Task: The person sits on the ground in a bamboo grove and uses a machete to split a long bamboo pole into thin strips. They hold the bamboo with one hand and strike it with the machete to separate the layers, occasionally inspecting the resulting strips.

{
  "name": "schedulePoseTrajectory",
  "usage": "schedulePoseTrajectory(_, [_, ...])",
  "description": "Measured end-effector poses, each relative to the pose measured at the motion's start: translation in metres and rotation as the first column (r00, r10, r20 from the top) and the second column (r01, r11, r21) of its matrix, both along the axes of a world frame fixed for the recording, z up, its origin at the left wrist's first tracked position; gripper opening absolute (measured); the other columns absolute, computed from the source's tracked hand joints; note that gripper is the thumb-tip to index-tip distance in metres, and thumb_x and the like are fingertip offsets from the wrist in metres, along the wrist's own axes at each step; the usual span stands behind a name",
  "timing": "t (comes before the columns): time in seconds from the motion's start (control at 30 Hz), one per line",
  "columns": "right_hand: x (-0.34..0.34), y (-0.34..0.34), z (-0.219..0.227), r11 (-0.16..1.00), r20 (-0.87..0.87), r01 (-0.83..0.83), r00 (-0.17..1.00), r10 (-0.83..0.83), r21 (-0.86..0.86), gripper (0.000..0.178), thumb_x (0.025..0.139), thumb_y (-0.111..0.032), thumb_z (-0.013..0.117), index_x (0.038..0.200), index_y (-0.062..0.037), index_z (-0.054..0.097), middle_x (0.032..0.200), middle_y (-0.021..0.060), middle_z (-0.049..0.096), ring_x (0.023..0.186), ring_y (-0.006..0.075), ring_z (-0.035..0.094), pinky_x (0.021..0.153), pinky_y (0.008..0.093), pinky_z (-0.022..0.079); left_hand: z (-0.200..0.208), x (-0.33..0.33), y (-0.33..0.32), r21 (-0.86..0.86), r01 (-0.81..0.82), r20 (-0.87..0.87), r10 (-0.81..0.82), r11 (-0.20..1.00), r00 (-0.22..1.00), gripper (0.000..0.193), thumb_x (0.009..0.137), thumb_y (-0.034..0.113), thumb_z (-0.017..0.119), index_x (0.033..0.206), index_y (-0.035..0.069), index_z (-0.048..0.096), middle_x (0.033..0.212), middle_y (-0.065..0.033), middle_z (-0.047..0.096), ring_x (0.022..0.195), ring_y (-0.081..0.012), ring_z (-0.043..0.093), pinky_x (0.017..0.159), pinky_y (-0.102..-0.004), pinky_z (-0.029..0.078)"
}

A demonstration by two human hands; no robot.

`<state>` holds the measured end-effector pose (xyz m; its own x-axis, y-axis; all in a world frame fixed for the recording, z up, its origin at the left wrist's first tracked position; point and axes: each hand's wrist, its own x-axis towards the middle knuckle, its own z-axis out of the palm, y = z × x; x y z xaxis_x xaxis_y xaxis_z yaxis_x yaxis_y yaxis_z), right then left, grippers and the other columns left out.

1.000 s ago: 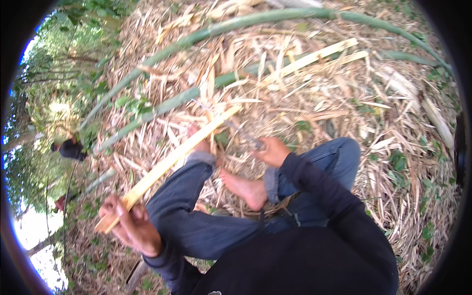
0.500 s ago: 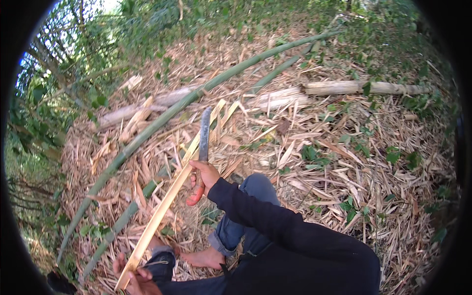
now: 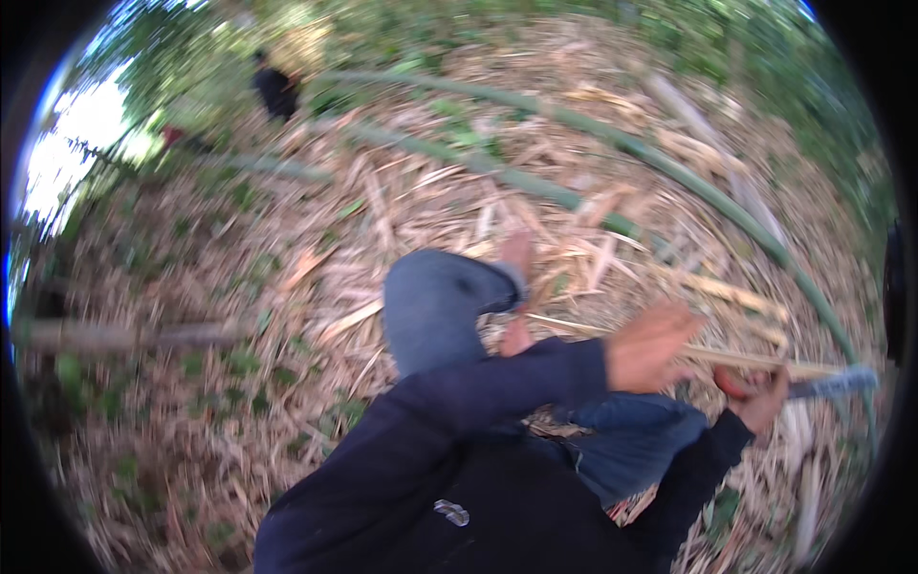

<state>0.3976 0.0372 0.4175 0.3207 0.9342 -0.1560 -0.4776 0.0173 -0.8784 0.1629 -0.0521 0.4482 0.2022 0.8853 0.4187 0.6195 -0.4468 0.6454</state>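
A long pale bamboo strip [image 3: 712, 356] runs across in front of my bent legs. My left hand [image 3: 650, 352], smeared by motion, is closed around the strip, which shows on both sides of it. Farther right, my right hand [image 3: 762, 402] grips a machete by its red handle [image 3: 732, 383]. The grey machete blade [image 3: 837, 383] points right, close beside the strip's far end. Fine detail of both hands' fingers is blurred.
Long green bamboo poles [image 3: 660, 158] curve across the litter of dry bamboo shavings [image 3: 363, 220]. A cut log [image 3: 134, 335] lies at the left. A person in dark clothing [image 3: 276, 91] is at the upper left, among green foliage.
The view has swung left, so my hands, the strip and the machete now appear at the right. The machete blade points right instead of away. A person has come into sight.
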Motion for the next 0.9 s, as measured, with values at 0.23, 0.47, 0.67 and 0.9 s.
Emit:
schedulePoseTrajectory(0.23, [0.000,0.016,0.016,0.978,0.169,-0.200,0.968,0.186,0.067,0.037,0.095,-0.029,0.054,0.114,0.0021,0.060,0.079,0.0036,0.057,0.055,0.0071,0.044,0.052,0.0185,0.037,0.005,0.013,0.038,-0.443,0.024,0.020,-0.017,0.896,1.000,0.018,0.082,0.013,0.061,0.097,0.003,0.063,0.085,-0.0210,0.065,0.085,-0.0388,0.063,0.077,-0.0474,0.049])
schedulePoseTrajectory(0.47, [0.005,-0.027,-0.027,0.962,0.748,-0.255,0.620,0.238,-0.095,0.029,0.082,-0.013,0.067,0.108,-0.0019,0.057,0.080,0.0092,0.065,0.065,0.0180,0.060,0.061,0.0311,0.047,0.025,-0.075,0.022,-0.675,0.328,0.543,0.144,0.661,0.827,0.020,0.095,0.011,0.044,0.112,0.004,0.051,0.068,-0.0016,0.051,0.044,-0.0101,0.048,0.039,-0.0285,0.042])
schedulePoseTrajectory(0.67, [-0.069,-0.093,-0.041,0.756,0.967,-0.643,0.091,0.237,-0.125,0.026,0.076,-0.025,0.071,0.089,-0.0092,0.057,0.068,0.0107,0.063,0.060,0.0325,0.063,0.053,0.0414,0.047,0.002,-0.110,-0.092,-0.879,0.167,0.412,0.535,0.446,0.738,0.017,0.102,0.017,0.037,0.104,0.006,0.049,0.070,0.0018,0.044,0.046,-0.0058,0.039,0.041,-0.0207,0.035])
schedulePoseTrajectory(0.9, [-0.067,-0.098,-0.080,0.704,0.967,-0.664,-0.203,0.156,-0.253,0.033,0.068,-0.029,0.075,0.090,-0.0139,0.055,0.068,0.0090,0.064,0.060,0.0308,0.063,0.051,0.0460,0.044,-0.035,-0.081,-0.137,-0.918,0.135,0.355,0.621,0.373,0.698,0.021,0.104,0.025,0.035,0.103,0.010,0.050,0.067,0.0042,0.042,0.047,-0.0025,0.034,0.041,-0.0175,0.030])
